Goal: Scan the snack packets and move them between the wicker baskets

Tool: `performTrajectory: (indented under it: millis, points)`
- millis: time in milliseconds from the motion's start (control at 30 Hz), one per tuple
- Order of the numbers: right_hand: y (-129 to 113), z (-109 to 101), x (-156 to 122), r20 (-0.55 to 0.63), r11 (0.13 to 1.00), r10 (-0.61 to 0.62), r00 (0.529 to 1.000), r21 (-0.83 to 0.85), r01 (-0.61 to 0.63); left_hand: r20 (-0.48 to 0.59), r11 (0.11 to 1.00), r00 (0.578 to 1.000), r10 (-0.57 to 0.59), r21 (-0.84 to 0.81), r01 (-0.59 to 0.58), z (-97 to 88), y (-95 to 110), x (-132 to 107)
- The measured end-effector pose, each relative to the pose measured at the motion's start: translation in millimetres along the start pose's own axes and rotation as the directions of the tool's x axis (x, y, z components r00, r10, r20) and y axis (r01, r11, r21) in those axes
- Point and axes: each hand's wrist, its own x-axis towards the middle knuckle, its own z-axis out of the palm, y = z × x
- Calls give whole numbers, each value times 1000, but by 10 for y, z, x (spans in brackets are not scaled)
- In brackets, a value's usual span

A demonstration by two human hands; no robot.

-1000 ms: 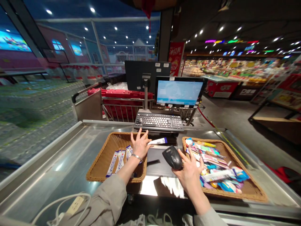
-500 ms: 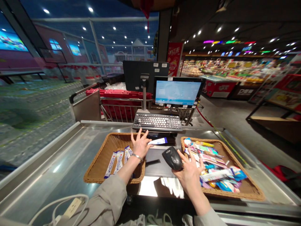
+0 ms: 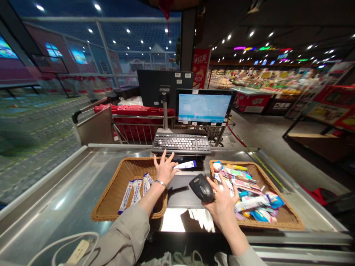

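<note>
My left hand [image 3: 165,170] pinches one end of a slim white-and-purple wrapped candy stick [image 3: 186,164] between thumb and finger, the other fingers spread. Its wrist passes over the right rim of a wicker basket [image 3: 107,188], where several similar candy sticks [image 3: 135,191] lie. My right hand [image 3: 222,199] grips a black barcode scanner [image 3: 201,188], whose head points left toward the counter's middle, below the candy stick. Some right-hand fingers are stretched out over the left edge of a second wicker basket [image 3: 288,218], filled with mixed wrapped sweets [image 3: 255,203].
A keyboard [image 3: 181,143] sits at the counter's far edge, before a lit screen [image 3: 204,107] and a dark monitor back [image 3: 155,88]. A metal counter [image 3: 66,184] surrounds the baskets. A white cable and power strip [image 3: 79,251] lie front left. Shopping carts [image 3: 138,129] stand behind.
The whole view has shifted slightly, so most things sit further left. Both hands keep nearly the same pose, with the candy stick and scanner still held.
</note>
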Motion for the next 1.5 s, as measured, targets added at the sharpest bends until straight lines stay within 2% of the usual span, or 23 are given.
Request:
performTrajectory:
  millis: [333, 700, 933, 1267, 1500]
  points:
    - [11, -49, 15, 15, 1000, -13, 1000, -21, 13, -4, 1000, 1000, -11, 2, 11, 50, -26, 56]
    - [48, 12, 33, 14, 999, -13, 1000, -40, 13, 2, 999, 999, -42, -16, 42, 46, -76, 70]
    - [0, -14, 61, 64, 1000, -10, 998, -10, 10, -11, 999, 999, -50, 7, 50, 64, -80, 76]
    - [59, 47, 60, 27, 994, -73, 997, -84, 75, 4, 998, 998, -60, 19, 60, 61, -64, 104]
    - [66, 9, 78, -23, 995, 45, 999, -91, -47, -3, 999, 999, -48, 13, 48, 79, -57, 128]
